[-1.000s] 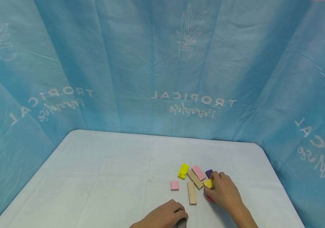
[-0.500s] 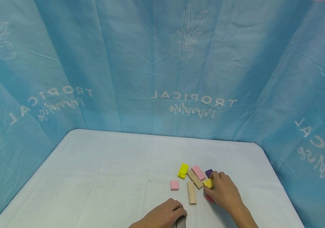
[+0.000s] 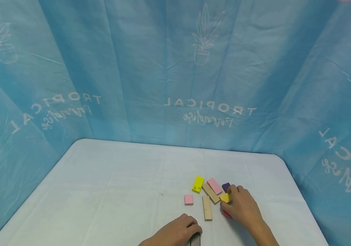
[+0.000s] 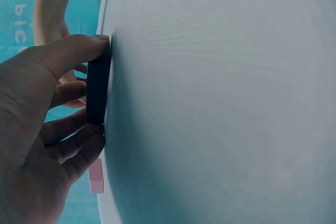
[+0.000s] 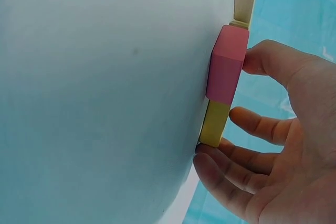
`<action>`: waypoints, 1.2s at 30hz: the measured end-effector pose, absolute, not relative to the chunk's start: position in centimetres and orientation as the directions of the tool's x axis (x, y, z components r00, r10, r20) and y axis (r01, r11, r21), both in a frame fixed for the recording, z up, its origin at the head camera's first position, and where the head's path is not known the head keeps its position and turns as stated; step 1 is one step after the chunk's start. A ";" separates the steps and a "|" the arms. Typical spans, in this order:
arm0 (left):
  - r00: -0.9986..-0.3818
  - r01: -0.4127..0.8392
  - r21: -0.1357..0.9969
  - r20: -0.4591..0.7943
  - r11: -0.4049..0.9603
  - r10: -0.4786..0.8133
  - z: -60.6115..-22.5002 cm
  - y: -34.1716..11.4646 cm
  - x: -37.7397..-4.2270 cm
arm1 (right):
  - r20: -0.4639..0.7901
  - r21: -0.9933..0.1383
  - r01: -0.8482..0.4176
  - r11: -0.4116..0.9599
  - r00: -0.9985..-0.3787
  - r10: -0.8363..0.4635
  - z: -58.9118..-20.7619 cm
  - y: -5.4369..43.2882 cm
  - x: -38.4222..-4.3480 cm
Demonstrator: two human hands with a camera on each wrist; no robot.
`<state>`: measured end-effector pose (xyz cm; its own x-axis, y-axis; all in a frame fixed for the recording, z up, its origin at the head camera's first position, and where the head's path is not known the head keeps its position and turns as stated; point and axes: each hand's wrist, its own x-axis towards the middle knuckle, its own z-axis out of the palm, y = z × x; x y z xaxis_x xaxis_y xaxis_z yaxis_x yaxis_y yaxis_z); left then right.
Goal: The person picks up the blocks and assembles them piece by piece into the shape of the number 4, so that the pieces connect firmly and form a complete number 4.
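Both wrist views look dim, soft shadows darkening the tabletop [image 4: 236, 103].

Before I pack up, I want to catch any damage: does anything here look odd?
I see nothing spilled or broken. The farther yellow block looks odd: dark marks spot its near end. A small speck shows on the white cloth, and the lettering on the blue curtain reads backwards, as if mirrored.

"TROPICAL Paradise" [image 3: 210, 106] (mirrored) on curtain [image 3: 141, 68]
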<state>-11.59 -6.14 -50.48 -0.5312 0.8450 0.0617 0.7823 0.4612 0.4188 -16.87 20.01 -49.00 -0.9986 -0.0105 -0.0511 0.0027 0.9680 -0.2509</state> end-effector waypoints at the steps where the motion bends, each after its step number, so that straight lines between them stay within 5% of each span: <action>1: -0.533 0.779 0.423 0.056 0.463 0.845 -50.5 -6.1 -11.6 | -0.055 -0.253 0.004 0.967 -0.998 -0.011 -49.0 20.0 -16.9; 36: -0.550 0.760 0.421 0.009 0.496 0.835 -50.2 -6.1 -11.7 | -0.046 -0.267 0.010 0.964 -0.999 -0.002 -49.3 20.1 -16.9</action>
